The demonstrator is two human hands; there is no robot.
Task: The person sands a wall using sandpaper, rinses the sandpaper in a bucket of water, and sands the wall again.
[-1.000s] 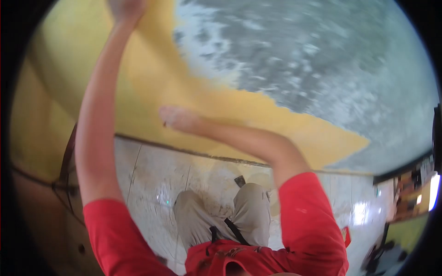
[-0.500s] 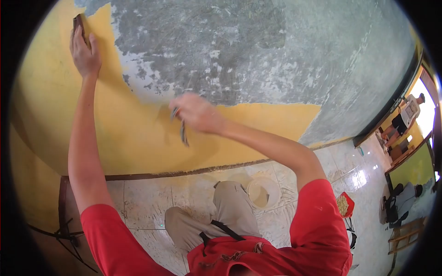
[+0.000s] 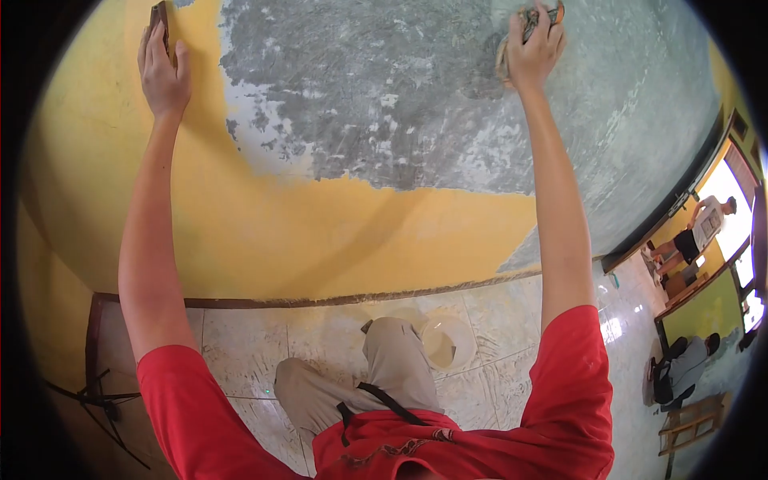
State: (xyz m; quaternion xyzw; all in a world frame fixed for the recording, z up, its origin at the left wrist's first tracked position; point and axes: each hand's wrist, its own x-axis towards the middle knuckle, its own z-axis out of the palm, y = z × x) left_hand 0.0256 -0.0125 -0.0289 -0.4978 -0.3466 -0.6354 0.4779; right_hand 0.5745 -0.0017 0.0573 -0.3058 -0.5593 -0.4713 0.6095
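High on the left, my left hand [image 3: 165, 76] is wrapped round a dark brown block [image 3: 159, 18] at the yellow part of the wall [image 3: 240, 232]. My right hand [image 3: 534, 52] is up at the top right, its fingers closed over a crumpled cloth [image 3: 506, 64] against the grey patch [image 3: 416, 88]. White flecks and a ragged edge mark where grey meets yellow.
A round tub [image 3: 464, 342] stands on the tiled floor [image 3: 240, 344] by my knees. A black metal stand [image 3: 100, 400] is at lower left. One person [image 3: 708, 224] stands by the doorway; another [image 3: 688, 366] is near a wooden frame [image 3: 692, 426].
My right hand has moved from the low yellow area up and right onto the grey patch, with the cloth in it. My left hand and block have shifted slightly in view.
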